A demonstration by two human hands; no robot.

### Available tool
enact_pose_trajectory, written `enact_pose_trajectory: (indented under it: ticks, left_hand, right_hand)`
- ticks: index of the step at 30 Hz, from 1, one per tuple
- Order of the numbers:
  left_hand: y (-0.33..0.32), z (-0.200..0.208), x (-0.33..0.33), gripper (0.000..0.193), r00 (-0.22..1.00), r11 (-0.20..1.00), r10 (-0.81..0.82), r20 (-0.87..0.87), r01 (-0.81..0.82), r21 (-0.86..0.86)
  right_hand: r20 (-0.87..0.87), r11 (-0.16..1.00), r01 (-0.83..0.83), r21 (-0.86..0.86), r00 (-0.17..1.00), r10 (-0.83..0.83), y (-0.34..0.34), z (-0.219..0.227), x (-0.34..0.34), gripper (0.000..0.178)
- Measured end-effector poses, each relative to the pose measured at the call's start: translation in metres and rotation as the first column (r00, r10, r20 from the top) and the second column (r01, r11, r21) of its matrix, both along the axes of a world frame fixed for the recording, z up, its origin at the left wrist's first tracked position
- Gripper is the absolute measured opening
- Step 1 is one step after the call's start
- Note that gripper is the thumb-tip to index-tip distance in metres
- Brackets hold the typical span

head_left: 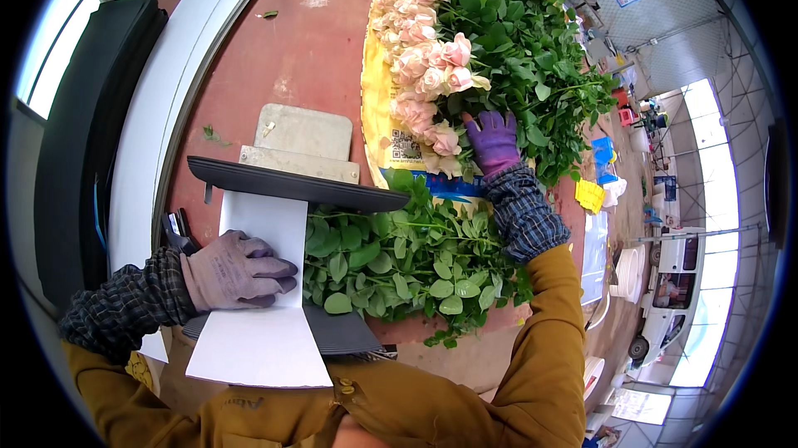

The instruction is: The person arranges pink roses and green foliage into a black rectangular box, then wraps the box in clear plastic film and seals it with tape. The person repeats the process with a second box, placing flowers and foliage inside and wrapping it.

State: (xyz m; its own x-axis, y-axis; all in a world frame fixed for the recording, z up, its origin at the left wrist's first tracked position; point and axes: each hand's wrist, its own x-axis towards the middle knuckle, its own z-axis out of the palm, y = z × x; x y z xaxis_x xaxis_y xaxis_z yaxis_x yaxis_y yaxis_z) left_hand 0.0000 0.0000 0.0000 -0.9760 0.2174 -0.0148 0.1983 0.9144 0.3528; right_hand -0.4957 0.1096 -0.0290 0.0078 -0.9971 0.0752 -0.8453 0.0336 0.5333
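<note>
My left hand [241, 272], in a worn greyish-purple glove, lies on a white cardboard sheet [264, 228], its fingers stretched to the right. The sheet spans a black stand with a raised curved side [291, 185] at the back and a dark flap [341, 332] in front. Leafy green stems [399, 269] lie right of the sheet; any blooms under it are hidden. Farther right, my right hand [494, 142], in a purple glove, reaches between pale pink roses [422, 66] and their foliage [515, 49]. Its fingers are apart, with the tips against the leaves.
White sheets [179, 91] and black boards [91, 140] are stacked at the left. Yellow printed paper [381, 107] lies under the roses on the red table [307, 24]. A metal plate [307, 132] sits behind the stand, a black tool [179, 228] beside it. A white van [673, 290] stands far right.
</note>
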Motion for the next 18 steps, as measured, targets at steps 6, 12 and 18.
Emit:
enact_pose_trajectory:
  ticks: [6, 12, 18]
  left_hand:
    - [-0.002, -0.007, 0.003, 0.037, 0.999, 0.999, 0.035, -0.023, -0.034, 0.037]
    - [-0.001, -0.003, -0.004, 0.034, 0.996, 0.997, -0.006, -0.09, 0.013, 0.07]
    - [0.004, 0.007, -0.006, 0.031, 0.981, 0.998, -0.015, -0.195, 0.028, 0.063]
  right_hand:
    - [0.058, 0.989, -0.002, -0.145, 0.998, 0.011, -0.009, -0.019, -0.019, 0.026]
    - [0.359, 0.804, -0.149, -0.576, 0.837, 0.412, 0.032, 0.07, -0.062, 0.041]
    - [0.579, 0.944, -0.052, -0.326, -0.8, 0.155, 0.052, 0.178, -0.041, 0.045]
